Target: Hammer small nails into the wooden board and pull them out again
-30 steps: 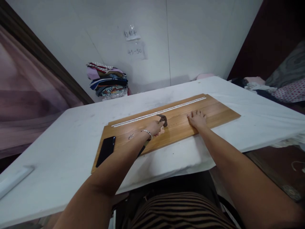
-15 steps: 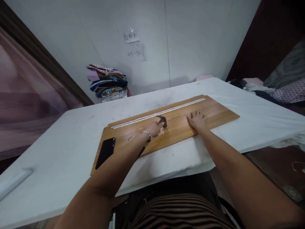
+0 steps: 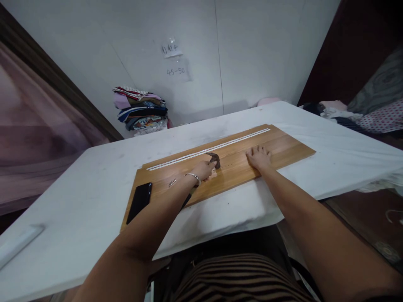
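A wooden board (image 3: pixel 233 180) lies on the white-covered table. My left hand (image 3: pixel 204 171), with a bracelet at the wrist, is wrapped round a claw hammer (image 3: pixel 214 160) just below its head, low over the middle of the board. The hammer's dark handle runs back under my forearm. To the right, my right hand (image 3: pixel 258 157) rests on the board with fingers spread and holds nothing. Between the two hands runs a short row of small dark dots (image 3: pixel 229 165). A few nails (image 3: pixel 172 183) lie loose left of my left wrist.
A black phone (image 3: pixel 139 202) lies on the board's left end. Two thin white strips (image 3: pixel 208 149) run along its far edge. Folded clothes (image 3: pixel 143 110) are stacked behind the table (image 3: pixel 85 201). A white roll-like object (image 3: pixel 20 243) lies at the left, and more fabric (image 3: pixel 343 113) at the right.
The view has shifted very slightly. Both hands and the hammer keep the same places on the board.
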Tool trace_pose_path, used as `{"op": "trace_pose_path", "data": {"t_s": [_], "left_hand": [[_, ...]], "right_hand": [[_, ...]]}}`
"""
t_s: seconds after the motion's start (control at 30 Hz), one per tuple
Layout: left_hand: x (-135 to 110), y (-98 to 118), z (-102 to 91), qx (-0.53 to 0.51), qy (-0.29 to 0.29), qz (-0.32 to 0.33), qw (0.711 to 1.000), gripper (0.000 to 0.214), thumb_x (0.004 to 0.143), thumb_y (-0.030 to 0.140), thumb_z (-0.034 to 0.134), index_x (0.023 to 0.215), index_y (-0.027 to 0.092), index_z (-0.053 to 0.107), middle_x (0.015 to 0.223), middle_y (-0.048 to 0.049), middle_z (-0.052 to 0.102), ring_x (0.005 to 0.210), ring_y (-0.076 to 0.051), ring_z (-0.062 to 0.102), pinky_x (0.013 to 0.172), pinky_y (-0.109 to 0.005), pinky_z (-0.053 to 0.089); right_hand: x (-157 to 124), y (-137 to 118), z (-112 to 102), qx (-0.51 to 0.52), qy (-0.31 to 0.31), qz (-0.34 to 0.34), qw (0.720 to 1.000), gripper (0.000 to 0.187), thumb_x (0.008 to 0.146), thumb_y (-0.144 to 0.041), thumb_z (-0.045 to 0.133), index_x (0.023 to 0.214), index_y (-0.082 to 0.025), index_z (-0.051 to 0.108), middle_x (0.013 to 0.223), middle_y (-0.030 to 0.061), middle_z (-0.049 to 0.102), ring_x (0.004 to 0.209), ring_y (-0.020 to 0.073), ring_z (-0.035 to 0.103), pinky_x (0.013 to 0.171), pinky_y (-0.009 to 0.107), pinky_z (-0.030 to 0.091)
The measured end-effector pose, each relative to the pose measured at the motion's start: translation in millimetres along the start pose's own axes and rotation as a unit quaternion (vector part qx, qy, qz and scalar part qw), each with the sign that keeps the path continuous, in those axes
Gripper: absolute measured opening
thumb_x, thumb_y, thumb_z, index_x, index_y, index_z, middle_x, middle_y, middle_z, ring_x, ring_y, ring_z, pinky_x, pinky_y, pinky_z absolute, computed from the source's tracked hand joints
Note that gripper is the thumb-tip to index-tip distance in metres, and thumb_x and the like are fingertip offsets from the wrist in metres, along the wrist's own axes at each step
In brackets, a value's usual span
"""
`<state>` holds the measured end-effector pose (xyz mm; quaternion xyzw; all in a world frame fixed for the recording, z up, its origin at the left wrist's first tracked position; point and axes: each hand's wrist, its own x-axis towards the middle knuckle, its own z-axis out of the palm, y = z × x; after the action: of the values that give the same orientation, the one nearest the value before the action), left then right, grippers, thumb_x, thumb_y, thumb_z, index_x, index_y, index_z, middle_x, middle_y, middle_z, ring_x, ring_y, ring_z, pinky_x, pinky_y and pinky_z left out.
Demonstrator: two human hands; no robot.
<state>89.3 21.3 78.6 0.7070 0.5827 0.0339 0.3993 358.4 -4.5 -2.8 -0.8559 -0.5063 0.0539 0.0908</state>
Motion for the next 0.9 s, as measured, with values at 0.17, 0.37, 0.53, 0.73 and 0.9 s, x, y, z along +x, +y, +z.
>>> {"op": "trace_pose_path", "data": {"t_s": [0.17,0.37,0.53,0.73,0.9], "left_hand": [[1.7,0.9,-1.3,0.004,0.011,-0.002,1.0,0.038,0.105,0.046,0.043,0.086,0.017,0.057,0.062,0.0007,0.056,0.047,-0.012,0.054,0.049,-0.024,0.044],[-0.7,-0.4,0.7,0.003,0.003,-0.003,1.0,0.039,0.105,0.047,0.043,0.08,0.018,0.054,0.06,0.0018,0.055,0.047,-0.012,0.054,0.05,-0.024,0.045],[-0.9,0.0,-1.5,-0.003,0.017,0.011,1.0,0.04,0.105,0.046,0.042,0.081,0.017,0.055,0.06,0.0014,0.055,0.046,-0.011,0.053,0.048,-0.024,0.043],[-0.7,1.4,-0.3,0.003,0.013,0.0,1.0,0.041,0.105,0.046,0.042,0.082,0.016,0.058,0.059,0.0005,0.056,0.046,-0.012,0.054,0.05,-0.023,0.043],[-5.4,2.5,-1.0,0.021,0.003,-0.004,1.0,0.04,0.105,0.044,0.042,0.079,0.017,0.055,0.059,0.0009,0.056,0.046,-0.011,0.053,0.048,-0.023,0.044]], "right_hand": [[2.4,0.9,2.8,0.002,0.006,0.001,1.0,0.063,0.105,-0.05,0.024,0.141,-0.013,0.06,0.161,0.0218,0.044,0.146,0.0353,0.037,0.116,0.057,0.027],[5.3,2.3,5.5,0.007,0.002,0.002,1.0,0.064,0.105,-0.052,0.025,0.144,-0.014,0.059,0.163,0.0213,0.041,0.147,0.0355,0.035,0.117,0.058,0.025],[5.0,2.2,5.2,0.006,0.0,0.002,1.0,0.064,0.104,-0.05,0.024,0.144,-0.013,0.058,0.163,0.0215,0.04,0.147,0.0356,0.036,0.117,0.058,0.026],[4.7,2.2,5.8,0.004,0.003,-0.001,1.0,0.064,0.104,-0.051,0.025,0.143,-0.013,0.059,0.161,0.0216,0.044,0.147,0.0355,0.035,0.117,0.058,0.025],[5.9,2.9,8.4,0.011,0.013,-0.004,1.0,0.063,0.104,-0.05,0.024,0.141,-0.014,0.06,0.159,0.0215,0.046,0.146,0.0356,0.037,0.117,0.059,0.026]]}}
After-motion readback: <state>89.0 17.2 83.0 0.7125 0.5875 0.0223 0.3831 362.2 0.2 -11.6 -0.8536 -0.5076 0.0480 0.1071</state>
